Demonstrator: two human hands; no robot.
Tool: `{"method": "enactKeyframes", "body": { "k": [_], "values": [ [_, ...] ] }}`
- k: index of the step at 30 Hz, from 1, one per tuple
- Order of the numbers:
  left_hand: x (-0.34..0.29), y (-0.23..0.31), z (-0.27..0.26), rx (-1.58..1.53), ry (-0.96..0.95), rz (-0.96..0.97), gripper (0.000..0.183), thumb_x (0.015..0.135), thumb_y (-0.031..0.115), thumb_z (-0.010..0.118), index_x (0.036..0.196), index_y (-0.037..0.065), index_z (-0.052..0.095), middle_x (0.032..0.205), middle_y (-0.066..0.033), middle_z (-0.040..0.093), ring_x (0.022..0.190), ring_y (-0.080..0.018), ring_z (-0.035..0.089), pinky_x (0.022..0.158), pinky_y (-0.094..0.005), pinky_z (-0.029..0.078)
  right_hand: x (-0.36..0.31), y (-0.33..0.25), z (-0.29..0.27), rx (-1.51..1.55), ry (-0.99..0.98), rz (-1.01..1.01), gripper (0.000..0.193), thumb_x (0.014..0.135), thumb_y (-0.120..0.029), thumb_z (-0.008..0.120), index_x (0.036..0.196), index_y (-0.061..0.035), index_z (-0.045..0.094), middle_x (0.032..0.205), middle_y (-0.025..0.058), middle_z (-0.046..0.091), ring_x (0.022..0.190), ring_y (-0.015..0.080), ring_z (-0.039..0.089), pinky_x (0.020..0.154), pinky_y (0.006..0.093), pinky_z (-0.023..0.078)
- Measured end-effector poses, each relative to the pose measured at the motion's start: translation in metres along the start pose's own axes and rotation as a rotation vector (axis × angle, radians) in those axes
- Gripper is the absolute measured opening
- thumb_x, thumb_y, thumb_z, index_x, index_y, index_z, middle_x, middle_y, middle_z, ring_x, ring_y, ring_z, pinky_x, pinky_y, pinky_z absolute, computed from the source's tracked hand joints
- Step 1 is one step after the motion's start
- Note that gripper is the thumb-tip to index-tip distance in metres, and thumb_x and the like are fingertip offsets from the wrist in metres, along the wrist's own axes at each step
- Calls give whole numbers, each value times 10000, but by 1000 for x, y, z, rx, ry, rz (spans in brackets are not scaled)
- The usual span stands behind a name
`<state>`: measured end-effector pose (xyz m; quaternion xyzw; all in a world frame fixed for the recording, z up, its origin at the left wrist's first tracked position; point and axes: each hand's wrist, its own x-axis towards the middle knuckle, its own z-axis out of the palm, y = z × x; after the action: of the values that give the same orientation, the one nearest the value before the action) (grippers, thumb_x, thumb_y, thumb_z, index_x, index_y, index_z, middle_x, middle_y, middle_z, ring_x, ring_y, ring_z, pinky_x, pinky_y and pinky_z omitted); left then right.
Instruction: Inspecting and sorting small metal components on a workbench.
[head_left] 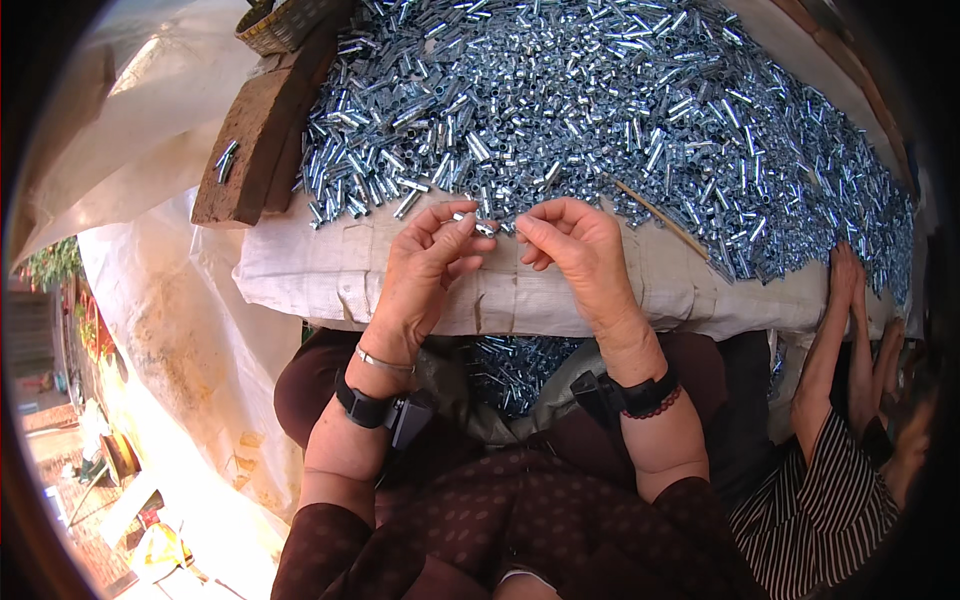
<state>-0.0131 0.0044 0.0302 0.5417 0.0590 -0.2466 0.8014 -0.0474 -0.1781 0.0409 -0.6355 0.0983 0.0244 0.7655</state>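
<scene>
My left hand (425,265) and my right hand (575,250) meet at the near edge of a big heap of small shiny metal tubes (600,100). Between the fingertips of both hands sits one small metal piece (484,227), pinched from each side. The heap lies on a pale cloth-covered table (500,290). More of the small metal tubes (515,370) lie in my lap below the table edge. Both wrists carry black bands.
A thin wooden stick (660,215) lies on the heap at the right. A brown wooden block (255,130) with two loose tubes sits at the left, a woven basket (280,22) behind it. Another person's hand (850,290) and striped sleeve (830,500) reach in from the right.
</scene>
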Motion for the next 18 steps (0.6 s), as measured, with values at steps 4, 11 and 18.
{"method": "enactKeyframes", "body": {
  "k": [4, 11, 18],
  "values": [
    [1, -5, 0, -101, 17, -54, 284, 905, 154, 609, 1147, 19, 548, 958, -70, 660, 882, -140, 662, 668, -184, 520, -1, -1, 7, 79, -59, 55, 171, 842, -172, 668, 900, -14, 635, 765, 28, 653, 631, 77, 590, 579, 206, 451],
    [-2, -3, 3, -39, -61, -39, 236, 907, 121, 600, 1096, -18, 579, 983, -115, 672, 904, -158, 667, 702, -200, 531, 2, 5, 2, 149, -24, 102, 169, 841, -162, 668, 899, -8, 629, 749, 43, 651, 630, 86, 600, 574, 204, 456],
    [-7, 1, 7, 89, -118, -14, 257, 915, 112, 582, 1127, -34, 595, 1003, -163, 675, 846, -165, 679, 699, -213, 540, 0, -2, 1, 146, -25, 53, 171, 837, -154, 671, 897, -1, 625, 746, 58, 652, 627, 91, 603, 586, 208, 468]
  ]
}}
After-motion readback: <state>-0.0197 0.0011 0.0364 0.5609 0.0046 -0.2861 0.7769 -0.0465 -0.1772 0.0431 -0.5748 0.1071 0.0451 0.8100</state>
